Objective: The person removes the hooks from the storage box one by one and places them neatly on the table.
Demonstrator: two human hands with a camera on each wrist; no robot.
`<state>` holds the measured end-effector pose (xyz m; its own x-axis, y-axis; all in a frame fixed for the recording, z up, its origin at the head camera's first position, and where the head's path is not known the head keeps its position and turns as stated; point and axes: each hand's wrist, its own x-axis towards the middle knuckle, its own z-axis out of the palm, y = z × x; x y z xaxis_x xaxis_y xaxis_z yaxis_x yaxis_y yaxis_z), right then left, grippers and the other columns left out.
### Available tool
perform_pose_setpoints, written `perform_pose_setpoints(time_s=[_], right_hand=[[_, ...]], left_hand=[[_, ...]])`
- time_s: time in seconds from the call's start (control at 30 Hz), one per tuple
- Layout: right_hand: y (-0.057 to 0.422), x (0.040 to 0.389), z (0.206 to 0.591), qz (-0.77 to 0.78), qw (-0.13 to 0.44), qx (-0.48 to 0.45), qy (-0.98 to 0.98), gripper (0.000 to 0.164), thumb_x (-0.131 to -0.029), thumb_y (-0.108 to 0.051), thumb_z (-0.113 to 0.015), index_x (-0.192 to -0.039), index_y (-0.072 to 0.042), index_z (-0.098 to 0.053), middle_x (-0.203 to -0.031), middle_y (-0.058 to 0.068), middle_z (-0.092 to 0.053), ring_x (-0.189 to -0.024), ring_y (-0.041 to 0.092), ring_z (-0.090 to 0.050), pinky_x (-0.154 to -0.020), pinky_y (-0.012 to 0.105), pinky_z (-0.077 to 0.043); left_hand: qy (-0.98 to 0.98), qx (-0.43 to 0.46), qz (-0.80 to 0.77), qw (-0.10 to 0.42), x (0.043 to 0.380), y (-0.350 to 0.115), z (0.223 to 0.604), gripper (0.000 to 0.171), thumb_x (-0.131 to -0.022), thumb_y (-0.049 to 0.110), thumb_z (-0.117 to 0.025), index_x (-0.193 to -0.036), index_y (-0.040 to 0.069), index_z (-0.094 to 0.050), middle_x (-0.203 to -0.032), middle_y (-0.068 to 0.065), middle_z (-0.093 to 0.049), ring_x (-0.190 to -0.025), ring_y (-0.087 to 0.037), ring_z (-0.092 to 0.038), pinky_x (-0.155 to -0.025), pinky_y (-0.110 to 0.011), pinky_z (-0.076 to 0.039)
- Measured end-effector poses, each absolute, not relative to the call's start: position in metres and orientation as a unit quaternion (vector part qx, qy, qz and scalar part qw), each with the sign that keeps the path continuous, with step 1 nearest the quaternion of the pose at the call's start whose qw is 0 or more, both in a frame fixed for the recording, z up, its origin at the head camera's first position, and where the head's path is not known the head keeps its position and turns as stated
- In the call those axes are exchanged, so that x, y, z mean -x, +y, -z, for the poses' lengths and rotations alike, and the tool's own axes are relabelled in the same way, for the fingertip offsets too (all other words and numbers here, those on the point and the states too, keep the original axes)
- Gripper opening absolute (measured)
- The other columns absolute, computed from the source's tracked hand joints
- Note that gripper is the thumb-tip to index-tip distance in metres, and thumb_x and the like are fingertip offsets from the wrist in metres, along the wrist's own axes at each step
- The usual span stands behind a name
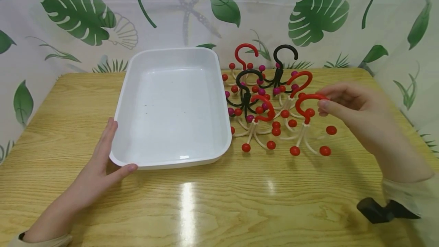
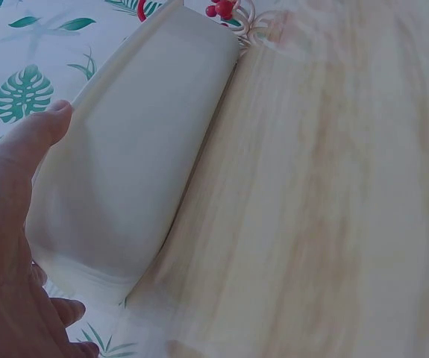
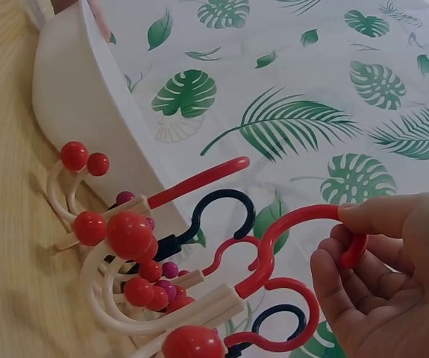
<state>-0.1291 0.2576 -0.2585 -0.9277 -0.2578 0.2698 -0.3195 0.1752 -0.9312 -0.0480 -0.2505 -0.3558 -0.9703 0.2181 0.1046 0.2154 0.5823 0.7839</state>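
My right hand pinches the red hook of a claw-shaped hanger between thumb and fingers, near the hook's tip. Cream curved prongs ending in red balls spread out below that hook; the right wrist view shows the grip on its red hook closely. My left hand lies at the near left corner of a white tray, fingers straight along its left side, thumb against its front rim. The left wrist view shows the thumb touching the rim of the tray's outer wall.
Right of the tray several similar hangers stand close together: a front red-hooked hanger, another red-hooked one, one at the back, and two black ones with magenta balls. A leaf-patterned cloth hangs behind the wooden table.
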Motion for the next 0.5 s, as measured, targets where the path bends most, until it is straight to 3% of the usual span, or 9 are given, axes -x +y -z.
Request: perform_pose_setpoints(time_s=[0.5], right_hand=[[0.259, 0.134, 0.27, -0.555, -0.007, -0.161, -0.816, 0.022, -0.092, -0.001, -0.061, -0.113, 0.002, -0.063, -0.097, 0.004, -0.069, -0.085, 0.015, -0.065, -0.074, 0.018, -0.052]], left_hand=[[0.887, -0.125, -0.444, 0.001, 0.048, -0.25, 0.355, 0.106, -0.086, 0.018, -0.072, -0.153, 0.031, 0.008, -0.157, 0.007, 0.015, -0.143, -0.024, 0.012, -0.105, -0.067, 0.003]])
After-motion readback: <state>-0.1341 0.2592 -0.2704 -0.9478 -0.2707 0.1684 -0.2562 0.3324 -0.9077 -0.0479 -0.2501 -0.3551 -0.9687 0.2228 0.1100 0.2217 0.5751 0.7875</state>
